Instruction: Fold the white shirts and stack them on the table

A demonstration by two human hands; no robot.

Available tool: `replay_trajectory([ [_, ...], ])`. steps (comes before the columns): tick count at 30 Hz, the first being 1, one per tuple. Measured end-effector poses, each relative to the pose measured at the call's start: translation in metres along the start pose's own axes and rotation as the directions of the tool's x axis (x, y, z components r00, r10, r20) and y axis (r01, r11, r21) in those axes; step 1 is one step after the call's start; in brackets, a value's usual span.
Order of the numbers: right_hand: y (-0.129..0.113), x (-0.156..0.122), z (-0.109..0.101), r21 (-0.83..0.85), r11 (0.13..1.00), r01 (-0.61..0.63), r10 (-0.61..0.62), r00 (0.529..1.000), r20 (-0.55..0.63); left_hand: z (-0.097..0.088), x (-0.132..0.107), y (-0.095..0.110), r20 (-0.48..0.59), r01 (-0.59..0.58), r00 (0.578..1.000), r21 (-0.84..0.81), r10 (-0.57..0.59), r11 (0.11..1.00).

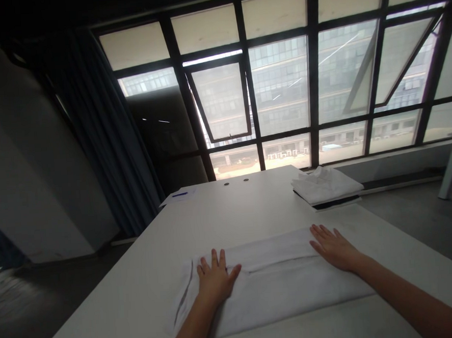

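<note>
A folded white garment stack [322,186] is sitting at one o'clock on the white table [251,203], while a paper [174,197] with a blue pen [179,194] is lying at eleven and a dark blue curtain [109,130] is hanging at ten.

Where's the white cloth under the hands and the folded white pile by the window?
white cloth [295,297]: head view, on its folded top.
folded white pile [322,186]: head view, on its top layer.

Soft white cloth [279,283] on smooth, apparently laminate tabletop [105,319].

Office room — white table [251,198], gridded windows [282,84]
</note>
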State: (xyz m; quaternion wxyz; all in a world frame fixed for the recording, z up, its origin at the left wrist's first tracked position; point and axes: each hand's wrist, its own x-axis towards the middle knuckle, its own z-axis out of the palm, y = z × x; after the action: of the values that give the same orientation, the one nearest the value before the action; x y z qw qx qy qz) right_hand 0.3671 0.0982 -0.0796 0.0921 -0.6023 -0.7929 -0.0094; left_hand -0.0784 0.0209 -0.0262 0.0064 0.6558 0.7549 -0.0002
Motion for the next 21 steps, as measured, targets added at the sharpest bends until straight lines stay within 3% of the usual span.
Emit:
replay_trajectory([
  [4, 0.037, -0.014, -0.003, -0.081, 0.992, -0.096, 0.086, 0.988, -0.126, -0.009, -0.004, 0.009, -0.148, -0.036, 0.988, 0.074, 0.047, 0.997],
  [7, 0.04, -0.022, -0.018, -0.107, 0.974, -0.198, 0.178, 0.968, -0.174, -0.023, -0.013, 0.028, -0.245, -0.197, 0.946, 0.081, 0.211, 0.977],
  [9, 0.034, -0.028, -0.028, -0.113, 0.963, -0.246, 0.228, 0.962, -0.149, -0.03, -0.022, 0.042, -0.247, -0.359, 0.901, 0.034, 0.356, 0.933],
  [12, 0.019, -0.036, -0.037, -0.101, 0.964, -0.244, 0.237, 0.968, -0.08, -0.031, -0.039, 0.06, -0.206, -0.597, 0.791, -0.059, 0.575, 0.8],
  [15, 0.003, -0.041, -0.038, -0.093, 0.955, -0.282, 0.278, 0.959, -0.054, -0.023, -0.048, 0.065, -0.1, -0.698, 0.715, -0.145, 0.692, 0.701],
  [18, -0.012, -0.04, -0.04, -0.111, 0.927, -0.357, 0.353, 0.934, -0.057, -0.017, -0.049, 0.062, -0.035, -0.676, 0.728, -0.197, 0.684, 0.71],
  [21, -0.021, -0.037, -0.043, -0.133, 0.911, -0.389, 0.388, 0.921, -0.037, -0.019, -0.049, 0.061, -0.054, -0.665, 0.739, -0.212, 0.671, 0.716],
])
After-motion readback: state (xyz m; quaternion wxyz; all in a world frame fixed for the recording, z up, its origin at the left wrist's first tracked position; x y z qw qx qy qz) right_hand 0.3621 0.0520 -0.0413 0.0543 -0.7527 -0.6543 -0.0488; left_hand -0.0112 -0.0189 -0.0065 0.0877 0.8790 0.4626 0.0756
